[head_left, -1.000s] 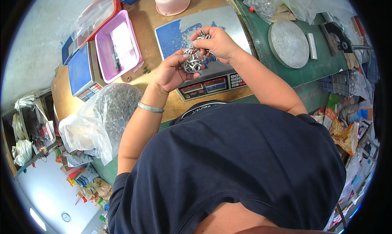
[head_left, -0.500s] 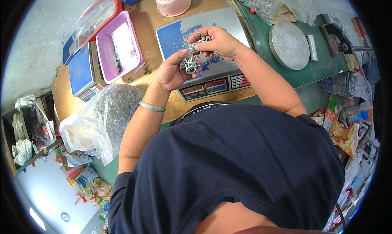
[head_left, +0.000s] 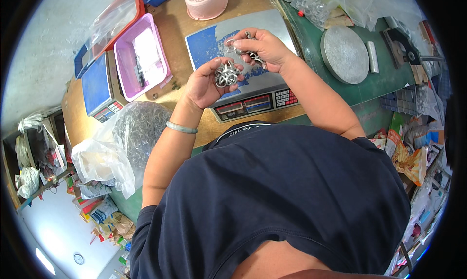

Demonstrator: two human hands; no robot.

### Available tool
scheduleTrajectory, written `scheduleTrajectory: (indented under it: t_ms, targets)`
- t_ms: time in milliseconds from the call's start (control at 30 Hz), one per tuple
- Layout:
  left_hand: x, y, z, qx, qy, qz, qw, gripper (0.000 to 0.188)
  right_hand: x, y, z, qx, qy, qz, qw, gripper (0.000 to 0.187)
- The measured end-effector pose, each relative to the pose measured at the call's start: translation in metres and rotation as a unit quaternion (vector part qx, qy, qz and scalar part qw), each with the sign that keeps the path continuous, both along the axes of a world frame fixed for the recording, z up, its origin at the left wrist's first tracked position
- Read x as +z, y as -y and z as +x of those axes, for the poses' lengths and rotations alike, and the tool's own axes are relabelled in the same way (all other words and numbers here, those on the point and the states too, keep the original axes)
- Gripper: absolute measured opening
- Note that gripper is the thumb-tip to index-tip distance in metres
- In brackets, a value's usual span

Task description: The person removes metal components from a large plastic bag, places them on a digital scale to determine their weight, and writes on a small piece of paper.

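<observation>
My left hand (head_left: 203, 86) is cupped, palm up, around a small heap of curved, silvery metal hooks (head_left: 226, 75). Just above and to its right, my right hand (head_left: 270, 50) pinches a single shiny piece between thumb and fingertips, while more metal hooks (head_left: 256, 58) are tucked under its curled fingers. The exact shape of the pieces is too small to tell. Both hands are over the worn blue and silver platform of a weighing scale (head_left: 202, 43). At the left, a clear plastic bag (head_left: 141, 130) is full of similar bent metal pieces.
A purple tray (head_left: 124, 79) with a dark pen-like object stands beside a smaller blue-topped scale (head_left: 95, 86). A pink basin (head_left: 206, 4) sits upside down beyond. To the right, a round grey metal disc (head_left: 344, 55) and a short metal cylinder (head_left: 372, 56) lie on the green bench.
My right hand has drawn slightly up and right, away from the left palm, with pieces in its fingers. The left hand has barely moved, and its heap shows more fully.
</observation>
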State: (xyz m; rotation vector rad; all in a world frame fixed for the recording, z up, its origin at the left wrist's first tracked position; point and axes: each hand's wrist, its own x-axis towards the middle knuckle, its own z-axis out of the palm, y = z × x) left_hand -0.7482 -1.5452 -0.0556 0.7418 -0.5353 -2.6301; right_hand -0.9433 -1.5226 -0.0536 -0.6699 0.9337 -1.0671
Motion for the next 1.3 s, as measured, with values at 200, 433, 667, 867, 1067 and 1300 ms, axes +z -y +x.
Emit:
scheduleTrajectory:
  t_ms: [200,433,667,867,1067,1300]
  targets:
    - [0.001,0.002,0.000,0.031,-0.037,0.022,0.999,0.035,-0.012,-0.002,-0.014,-0.001,0.204,-0.010,0.979,0.017]
    - [0.001,-0.001,-0.004,0.122,-0.005,-0.001,0.993,0.027,0.006,-0.013,-0.009,0.008,0.050,0.023,0.998,0.025]
    - [0.005,-0.009,-0.013,0.192,0.080,-0.052,0.977,0.026,0.000,-0.019,0.020,-0.051,-0.283,-0.221,0.932,0.030]
    - [0.004,-0.007,-0.009,0.173,0.019,-0.044,0.984,0.023,0.001,-0.021,0.019,-0.039,-0.209,-0.173,0.962,0.025]
    - [0.017,-0.009,-0.008,0.121,0.026,-0.032,0.992,0.028,0.004,-0.023,0.018,-0.048,-0.187,-0.230,0.954,0.022]
    - [0.014,-0.004,-0.004,0.057,0.078,-0.079,0.992,0.028,0.015,-0.022,0.014,0.002,-0.132,-0.129,0.983,0.022]
